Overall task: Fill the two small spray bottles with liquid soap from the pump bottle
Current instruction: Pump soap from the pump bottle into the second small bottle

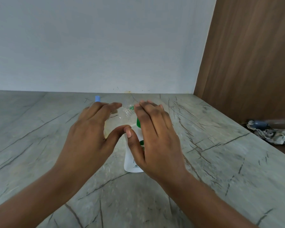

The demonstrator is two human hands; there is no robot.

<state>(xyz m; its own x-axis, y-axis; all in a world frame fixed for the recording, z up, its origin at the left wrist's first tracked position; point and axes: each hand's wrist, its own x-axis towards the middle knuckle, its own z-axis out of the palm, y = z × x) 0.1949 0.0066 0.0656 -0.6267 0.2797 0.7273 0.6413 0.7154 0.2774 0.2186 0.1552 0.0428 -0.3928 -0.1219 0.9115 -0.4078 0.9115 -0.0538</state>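
Well, there is only the head view to go by. It looks down on a grey veined countertop that meets a pale wall, with a brown wood panel on the right.

The white pump bottle stands upright near the middle of the counter. Its green pump shows in the gap between the two hands. Just behind it is a clear spray bottle, blurred and partly hidden, so I cannot tell whether its top is on. A blue cap rises behind the left knuckles and probably belongs to the second spray bottle, whose body is hidden.

The left hand hovers over the clear bottle with its fingers spread and nearly straight, gripping nothing that I can see. The right hand is also flat-fingered. Its thumb lies across the front of the pump bottle and its palm covers the bottle's right side. I cannot tell whether either hand actually touches a bottle. The two thumb tips almost meet above the white bottle's shoulder.

A crumpled cloth lies off the counter's right edge.

My judgement is that the task is at its start, with the hands reaching in to take hold and no soap moved yet. The next move calls for the left hand to grip the clear bottle and uncap it. The mouth must then be held right under the spout while the right hand presses the pump gently.
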